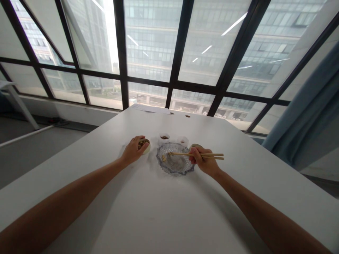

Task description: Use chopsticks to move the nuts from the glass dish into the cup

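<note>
My right hand point(203, 160) is closed around a pair of wooden chopsticks point(212, 155), their tips pointing left over a scalloped clear glass bowl point(176, 171). A small pale yellowish piece point(164, 158) lies at the left inside the glass bowl, close to the chopstick tips. My left hand point(134, 151) is wrapped around a small light-coloured bowl point(146, 150) that holds dark and greenish bits too small to name. This bowl stands on the table left of the glass one. Behind my right hand, another small bowl point(197, 145) is partly hidden.
Two small white cups stand just behind the glass bowl: one cup point(164, 141) with dark bits, another cup point(183, 141) to its right. Papers point(150, 108) lie at the far end of the white table point(148, 218). Windows rise beyond; a blue curtain point(299, 116) hangs at right.
</note>
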A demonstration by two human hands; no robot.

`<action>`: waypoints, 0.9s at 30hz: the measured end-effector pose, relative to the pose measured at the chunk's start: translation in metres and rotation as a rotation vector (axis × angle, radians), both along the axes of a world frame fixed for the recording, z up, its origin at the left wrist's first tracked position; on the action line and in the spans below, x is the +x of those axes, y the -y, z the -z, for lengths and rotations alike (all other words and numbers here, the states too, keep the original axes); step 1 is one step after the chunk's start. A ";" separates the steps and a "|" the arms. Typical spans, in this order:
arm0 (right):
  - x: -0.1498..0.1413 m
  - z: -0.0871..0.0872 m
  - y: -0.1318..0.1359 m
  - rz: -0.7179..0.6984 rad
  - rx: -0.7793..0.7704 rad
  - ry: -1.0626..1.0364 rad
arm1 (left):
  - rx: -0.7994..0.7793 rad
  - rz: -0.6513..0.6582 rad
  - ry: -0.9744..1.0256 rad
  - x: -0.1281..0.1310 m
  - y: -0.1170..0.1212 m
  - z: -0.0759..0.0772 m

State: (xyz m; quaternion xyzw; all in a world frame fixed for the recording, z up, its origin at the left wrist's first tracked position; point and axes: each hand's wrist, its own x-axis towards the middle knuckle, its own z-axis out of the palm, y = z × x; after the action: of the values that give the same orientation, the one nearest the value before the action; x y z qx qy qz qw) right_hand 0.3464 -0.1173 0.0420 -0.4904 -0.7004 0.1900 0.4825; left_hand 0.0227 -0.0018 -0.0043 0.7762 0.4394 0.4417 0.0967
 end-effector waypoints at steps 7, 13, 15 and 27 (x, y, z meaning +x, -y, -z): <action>0.006 0.002 0.001 0.146 -0.045 -0.376 | 0.012 -0.018 -0.047 0.000 0.003 -0.004; 0.018 -0.005 0.002 0.178 -0.093 -0.509 | 0.169 0.036 -0.219 0.015 0.009 -0.035; 0.016 -0.006 0.006 0.132 -0.088 -0.431 | 0.176 0.101 -0.275 0.030 0.010 -0.049; 0.007 -0.004 0.012 -0.038 -0.032 -0.093 | -0.051 0.221 -0.591 0.150 -0.027 -0.076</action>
State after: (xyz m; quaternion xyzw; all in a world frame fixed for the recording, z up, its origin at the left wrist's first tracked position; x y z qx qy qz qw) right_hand 0.3530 -0.1298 0.0456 -0.4754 -0.6834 0.2326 0.5029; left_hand 0.1729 0.0249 0.0719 0.9113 0.3725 0.1727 0.0316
